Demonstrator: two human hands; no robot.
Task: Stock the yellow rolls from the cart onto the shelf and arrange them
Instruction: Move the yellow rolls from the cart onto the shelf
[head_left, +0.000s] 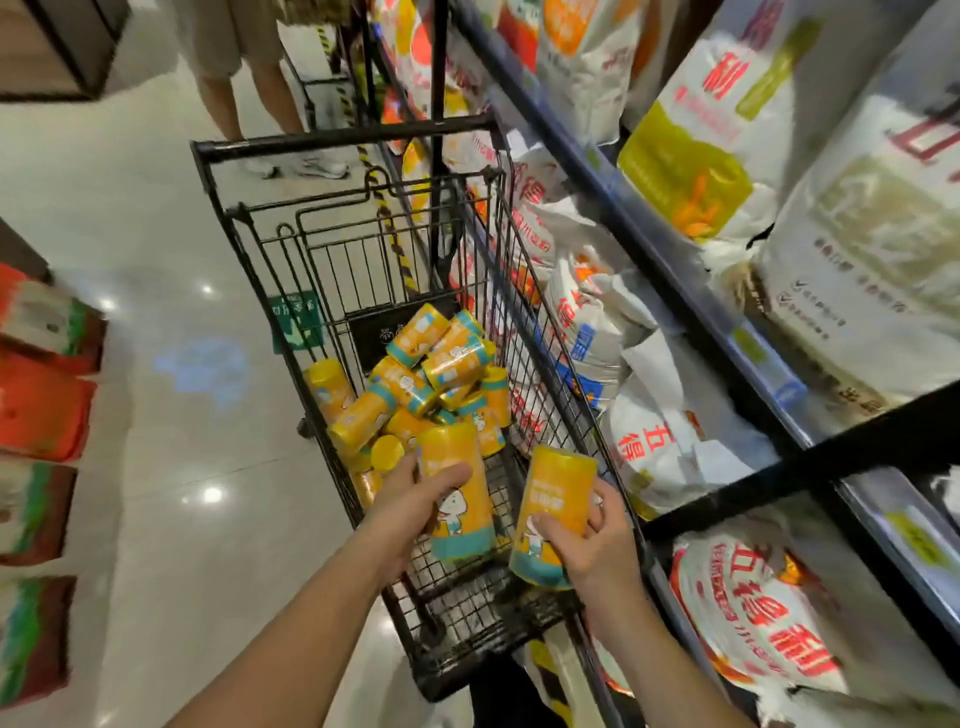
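Observation:
A black wire cart stands in the aisle and holds several yellow rolls with teal bands, piled at its far end. My left hand grips one upright yellow roll above the cart's near end. My right hand grips a second yellow roll just over the cart's right rim. The shelf runs along the right, close beside the cart.
Large white flour and rice sacks fill the shelf's tiers on the right. Red and green packages line the left side. A person's legs stand beyond the cart's far end. Glossy floor lies to the cart's left.

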